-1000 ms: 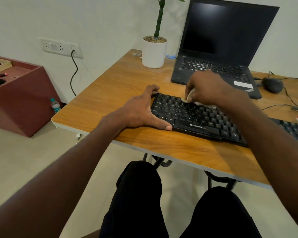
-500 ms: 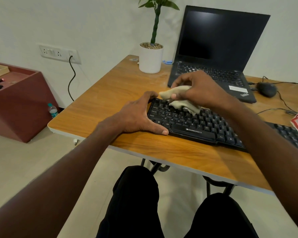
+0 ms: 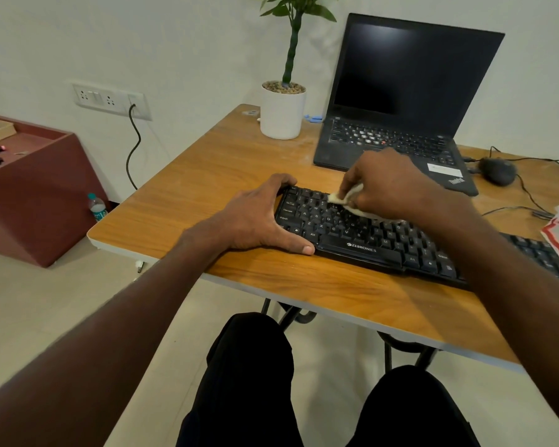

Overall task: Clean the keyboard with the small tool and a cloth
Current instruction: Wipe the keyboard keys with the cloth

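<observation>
Black keyboard (image 3: 368, 240) lies slantwise near the front edge of the wooden bench (image 3: 207, 175); white legends on keys, "ZEBRONICS" printed below the space bar. Its right end runs under the right forearm. Left hand (image 3: 255, 221) braces the keyboard's left end, fingers curled over the far corner, thumb laid along the front edge. Right hand (image 3: 384, 185) pinches a crumpled off-white cloth (image 3: 346, 201) and presses it onto the upper key rows. Open laptop (image 3: 400, 108), screen dark, stands just behind; white plant pot (image 3: 283, 114) to its left, mouse (image 3: 497, 171) to its right.
</observation>
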A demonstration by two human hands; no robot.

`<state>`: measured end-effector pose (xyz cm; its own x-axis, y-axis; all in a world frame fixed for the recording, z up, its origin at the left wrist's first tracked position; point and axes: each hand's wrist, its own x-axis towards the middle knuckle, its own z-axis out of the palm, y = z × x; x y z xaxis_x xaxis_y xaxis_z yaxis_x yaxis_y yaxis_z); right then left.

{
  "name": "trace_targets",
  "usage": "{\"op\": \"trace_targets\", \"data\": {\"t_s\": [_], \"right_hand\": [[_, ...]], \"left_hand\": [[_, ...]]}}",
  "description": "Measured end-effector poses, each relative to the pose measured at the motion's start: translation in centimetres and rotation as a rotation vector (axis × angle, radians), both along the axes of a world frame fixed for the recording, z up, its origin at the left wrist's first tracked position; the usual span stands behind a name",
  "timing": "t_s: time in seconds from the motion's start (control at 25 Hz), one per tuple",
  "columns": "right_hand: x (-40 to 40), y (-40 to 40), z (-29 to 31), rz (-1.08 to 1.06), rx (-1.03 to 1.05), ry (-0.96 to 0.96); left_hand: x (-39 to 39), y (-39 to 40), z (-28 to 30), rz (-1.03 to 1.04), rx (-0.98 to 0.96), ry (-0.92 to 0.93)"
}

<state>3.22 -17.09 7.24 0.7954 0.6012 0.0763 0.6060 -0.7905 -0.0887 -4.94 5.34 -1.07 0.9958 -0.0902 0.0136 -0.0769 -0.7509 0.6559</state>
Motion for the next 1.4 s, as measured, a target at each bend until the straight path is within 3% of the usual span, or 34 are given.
{"op": "trace_targets", "data": {"t_s": [0.32,0.48,0.68,0.84,1.0,1.2,1.4], "right_hand": [[-0.7,0.9,-1.7,0.055,0.156,0.032],[-0.5,-0.3,-1.3,0.012,0.026,-0.024],[-0.7,1.5,-0.8,0.129,0.113,0.047],[-0.2,0.3,0.7,0.128,-0.089,0.052],[-0.8,0.8,0.2,0.153,-0.012,-0.051],[-1.0,-0.8,1.1,0.172,-0.183,-0.016],[-1.9,-0.4,-0.2,0.227,-0.090,-0.074]], "left_hand": [[0.0,0.0,0.1,0.007,-0.021,0.007],[0.0,0.0,0.0,0.003,-0.013,0.019],[0.0,0.0,0.1,0.002,-0.020,0.022],[0.0,0.1,0.0,-0.001,-0.031,0.009],[0.0,0.1,0.0,-0.001,-0.015,0.001],[0.1,0.1,-0.1,0.007,-0.025,0.003],[0.1,0.1,-0.2,0.011,-0.029,0.000]]}}
